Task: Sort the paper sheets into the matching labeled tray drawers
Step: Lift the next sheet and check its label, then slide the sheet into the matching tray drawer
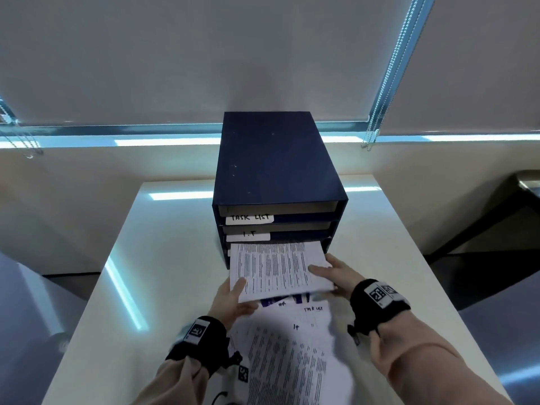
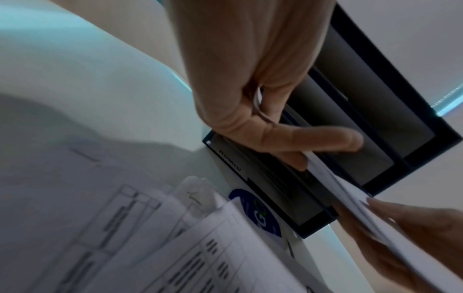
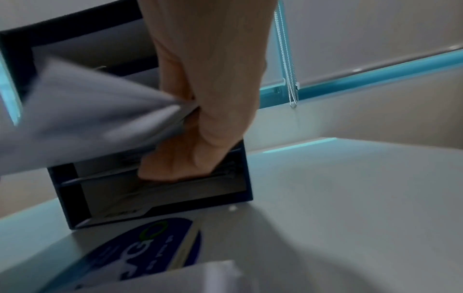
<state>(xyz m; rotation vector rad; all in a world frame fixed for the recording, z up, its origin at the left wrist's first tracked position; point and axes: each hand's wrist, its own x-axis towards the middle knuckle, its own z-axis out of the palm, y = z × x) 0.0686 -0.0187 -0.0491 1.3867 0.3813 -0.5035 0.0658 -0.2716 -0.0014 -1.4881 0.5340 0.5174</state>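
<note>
A dark blue drawer unit (image 1: 277,165) stands on the white table (image 1: 163,258). Its upper slots carry labels TASK LIST (image 1: 249,218) and I.T (image 1: 248,235). Both hands hold a printed sheet (image 1: 277,267) whose far edge reaches the third slot. My left hand (image 1: 230,296) pinches the sheet's near left corner, thumb on top. My right hand (image 1: 333,276) grips its right edge. In the left wrist view the left hand (image 2: 263,119) pinches the paper edge (image 2: 333,178) in front of the slots. In the right wrist view the right hand (image 3: 200,138) grips the sheet (image 3: 87,119).
A loose pile of printed sheets (image 1: 292,355) lies on the table near me, one headed TASK LIST (image 1: 313,309) and one with a blue logo (image 3: 150,247). Window blinds with bead cords (image 1: 380,112) hang behind. A dark chair (image 1: 514,200) stands at right.
</note>
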